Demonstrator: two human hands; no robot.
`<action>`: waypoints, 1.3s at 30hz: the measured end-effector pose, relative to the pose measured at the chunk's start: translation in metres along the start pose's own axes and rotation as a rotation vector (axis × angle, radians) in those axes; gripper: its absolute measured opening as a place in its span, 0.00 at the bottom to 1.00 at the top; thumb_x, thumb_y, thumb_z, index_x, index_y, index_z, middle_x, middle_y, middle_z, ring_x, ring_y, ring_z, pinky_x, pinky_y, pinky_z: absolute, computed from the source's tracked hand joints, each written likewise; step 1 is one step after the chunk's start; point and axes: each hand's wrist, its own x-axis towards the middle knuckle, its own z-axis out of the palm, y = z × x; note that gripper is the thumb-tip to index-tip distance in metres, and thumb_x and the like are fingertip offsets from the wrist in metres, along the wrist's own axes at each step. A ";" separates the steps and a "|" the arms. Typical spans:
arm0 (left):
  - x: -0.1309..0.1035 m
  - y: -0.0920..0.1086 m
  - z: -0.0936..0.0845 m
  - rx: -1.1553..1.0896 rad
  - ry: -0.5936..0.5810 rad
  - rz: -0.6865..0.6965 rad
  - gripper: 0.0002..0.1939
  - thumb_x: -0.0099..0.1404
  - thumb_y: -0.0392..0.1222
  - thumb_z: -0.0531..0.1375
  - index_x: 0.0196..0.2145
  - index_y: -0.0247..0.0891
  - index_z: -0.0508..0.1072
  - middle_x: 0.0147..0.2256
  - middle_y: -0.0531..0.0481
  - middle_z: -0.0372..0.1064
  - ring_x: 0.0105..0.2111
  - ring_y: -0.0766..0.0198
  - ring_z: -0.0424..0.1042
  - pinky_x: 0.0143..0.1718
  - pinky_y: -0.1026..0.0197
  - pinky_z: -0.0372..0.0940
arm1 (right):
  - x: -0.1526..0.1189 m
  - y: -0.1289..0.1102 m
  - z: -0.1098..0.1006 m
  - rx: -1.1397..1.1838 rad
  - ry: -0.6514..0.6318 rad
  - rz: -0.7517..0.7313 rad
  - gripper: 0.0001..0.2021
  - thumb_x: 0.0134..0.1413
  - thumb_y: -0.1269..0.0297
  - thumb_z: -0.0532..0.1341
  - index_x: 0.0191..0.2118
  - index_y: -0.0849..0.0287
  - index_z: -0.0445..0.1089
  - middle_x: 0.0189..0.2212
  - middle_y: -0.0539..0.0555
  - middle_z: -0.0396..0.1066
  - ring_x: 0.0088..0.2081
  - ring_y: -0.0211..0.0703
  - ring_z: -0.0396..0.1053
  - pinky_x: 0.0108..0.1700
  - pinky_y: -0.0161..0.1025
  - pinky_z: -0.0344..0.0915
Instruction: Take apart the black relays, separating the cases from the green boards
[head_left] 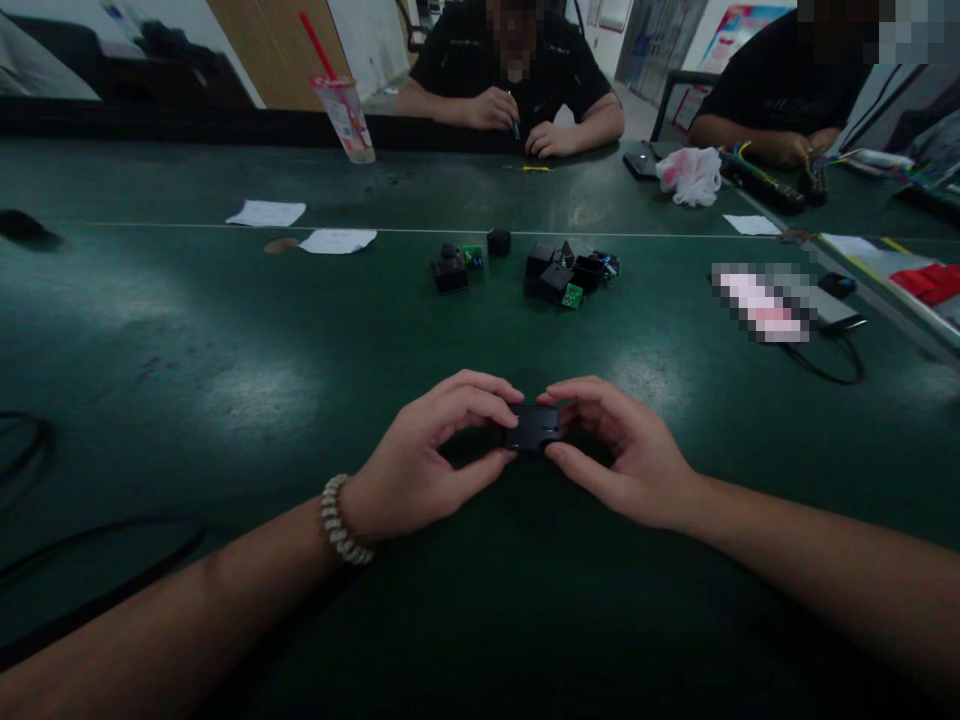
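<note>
A small black rectangular part (534, 429) lies between my hands, low over the green table (375, 340). My left hand (435, 450) grips its left end between thumb and fingers; a beaded bracelet (343, 520) is round that wrist. On the other side, my right hand (626, 450) pinches the right end with thumb and fingertips. Beyond the hands are a loose black block (499, 242), a black box-like part (450, 273) beside a small green circuit board (472, 257), and a cluster of black parts (555, 278) with another green board (572, 296).
Two people sit across the table. A cup with a red straw (346, 120) stands at the back left. Papers (337, 240), a plastic bag (690, 176), a blurred pink item (761, 308) with a cable, and black cables (105, 535) at left lie about.
</note>
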 end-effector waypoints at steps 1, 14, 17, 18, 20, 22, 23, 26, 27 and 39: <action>0.000 0.000 0.001 -0.030 0.003 -0.014 0.16 0.65 0.26 0.68 0.47 0.40 0.77 0.54 0.42 0.73 0.55 0.56 0.79 0.54 0.54 0.80 | 0.000 0.000 0.000 -0.013 0.007 -0.010 0.23 0.63 0.70 0.69 0.61 0.51 0.69 0.53 0.58 0.71 0.47 0.44 0.79 0.49 0.43 0.82; 0.003 0.004 0.000 -0.126 -0.025 -0.182 0.20 0.66 0.32 0.69 0.55 0.38 0.74 0.51 0.43 0.79 0.49 0.58 0.83 0.51 0.59 0.82 | 0.001 -0.005 -0.004 -0.136 0.018 -0.121 0.17 0.63 0.72 0.70 0.55 0.51 0.74 0.58 0.61 0.70 0.60 0.52 0.74 0.56 0.52 0.81; 0.002 0.004 0.001 -0.131 -0.008 -0.212 0.21 0.66 0.33 0.69 0.56 0.38 0.75 0.52 0.42 0.79 0.51 0.55 0.83 0.52 0.56 0.82 | 0.001 -0.004 -0.004 -0.139 0.011 -0.117 0.17 0.63 0.71 0.70 0.54 0.51 0.74 0.57 0.60 0.72 0.59 0.52 0.75 0.56 0.53 0.81; 0.002 0.004 0.001 -0.134 -0.006 -0.223 0.23 0.66 0.33 0.69 0.57 0.38 0.75 0.52 0.42 0.80 0.52 0.54 0.83 0.53 0.55 0.82 | 0.001 -0.004 -0.004 -0.133 0.007 -0.114 0.18 0.63 0.71 0.69 0.55 0.50 0.73 0.57 0.60 0.72 0.59 0.52 0.75 0.56 0.53 0.81; 0.003 0.006 0.001 -0.141 -0.005 -0.239 0.24 0.65 0.33 0.69 0.58 0.37 0.75 0.53 0.40 0.80 0.53 0.54 0.82 0.56 0.52 0.81 | 0.001 -0.003 -0.004 -0.110 -0.004 -0.104 0.21 0.62 0.72 0.69 0.59 0.50 0.71 0.56 0.60 0.73 0.59 0.52 0.75 0.57 0.53 0.80; 0.004 0.007 0.001 -0.149 -0.016 -0.244 0.23 0.64 0.32 0.70 0.57 0.36 0.76 0.53 0.40 0.80 0.52 0.54 0.83 0.57 0.51 0.80 | 0.001 -0.003 -0.004 -0.095 -0.020 -0.087 0.25 0.61 0.72 0.68 0.62 0.51 0.69 0.56 0.60 0.73 0.59 0.53 0.75 0.59 0.53 0.78; 0.004 0.008 0.001 -0.152 -0.018 -0.239 0.22 0.64 0.31 0.70 0.55 0.36 0.77 0.53 0.41 0.80 0.51 0.55 0.83 0.56 0.52 0.80 | 0.001 -0.003 -0.004 -0.093 -0.028 -0.079 0.26 0.61 0.72 0.68 0.63 0.51 0.68 0.56 0.60 0.72 0.58 0.53 0.75 0.60 0.54 0.78; 0.004 0.007 0.001 -0.134 -0.010 -0.202 0.20 0.63 0.30 0.70 0.53 0.36 0.78 0.51 0.42 0.79 0.51 0.56 0.83 0.56 0.53 0.80 | 0.001 -0.004 -0.003 -0.096 -0.032 -0.043 0.26 0.62 0.72 0.67 0.63 0.52 0.67 0.56 0.60 0.72 0.56 0.52 0.76 0.58 0.52 0.78; 0.004 0.006 0.001 -0.121 -0.003 -0.183 0.20 0.64 0.30 0.70 0.53 0.36 0.78 0.51 0.42 0.79 0.51 0.56 0.82 0.56 0.54 0.80 | 0.001 -0.004 -0.003 -0.096 -0.028 -0.032 0.25 0.62 0.71 0.67 0.63 0.52 0.67 0.56 0.60 0.72 0.55 0.51 0.76 0.57 0.51 0.79; 0.003 0.004 0.001 -0.024 0.007 -0.056 0.18 0.65 0.27 0.66 0.52 0.39 0.79 0.54 0.40 0.76 0.55 0.55 0.80 0.54 0.55 0.81 | 0.001 0.002 0.000 -0.094 -0.012 -0.066 0.23 0.62 0.74 0.68 0.60 0.51 0.70 0.58 0.60 0.70 0.54 0.48 0.77 0.48 0.44 0.81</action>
